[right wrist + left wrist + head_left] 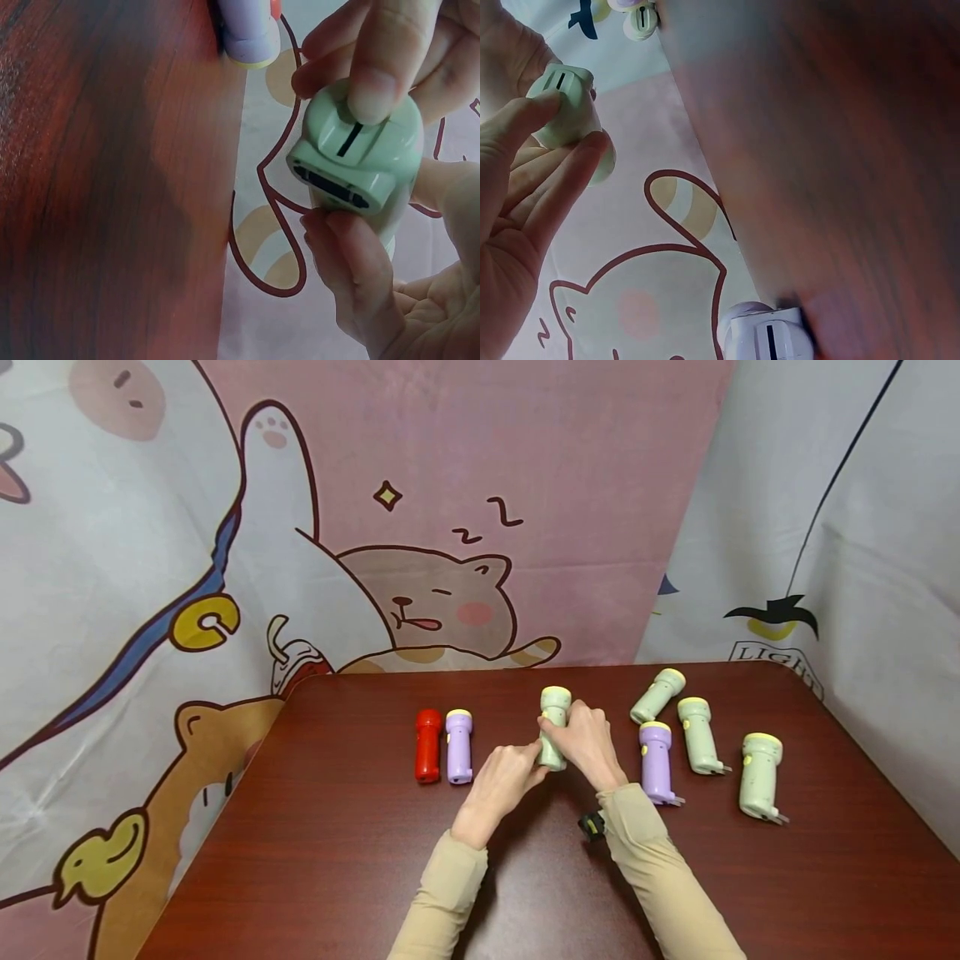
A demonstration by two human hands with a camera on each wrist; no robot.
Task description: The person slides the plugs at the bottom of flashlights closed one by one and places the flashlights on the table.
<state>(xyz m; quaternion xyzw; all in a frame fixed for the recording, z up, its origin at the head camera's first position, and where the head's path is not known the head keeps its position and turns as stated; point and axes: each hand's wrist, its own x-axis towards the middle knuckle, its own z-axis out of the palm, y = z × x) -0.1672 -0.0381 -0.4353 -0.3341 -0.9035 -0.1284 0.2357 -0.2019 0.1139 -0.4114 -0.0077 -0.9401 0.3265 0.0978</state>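
Note:
Both hands are on one pale green flashlight (554,700), held over the table with its wide yellow-rimmed head pointing away. My right hand (588,745) grips its body from the right. At the tail end, my left hand (504,781) pinches it; in the left wrist view the thumb (536,118) presses beside a dark slot while the fingers lie below. The right wrist view shows the flashlight's tail (360,157) close up, with the slot and a dark oblong recess. No prongs stick out there.
A red flashlight (428,747) and a purple flashlight (459,747) lie to the left on the brown table (322,860). On the right lie another purple flashlight (656,764) and several green ones (761,777), some with prongs out. A patterned cloth (585,527) hangs behind.

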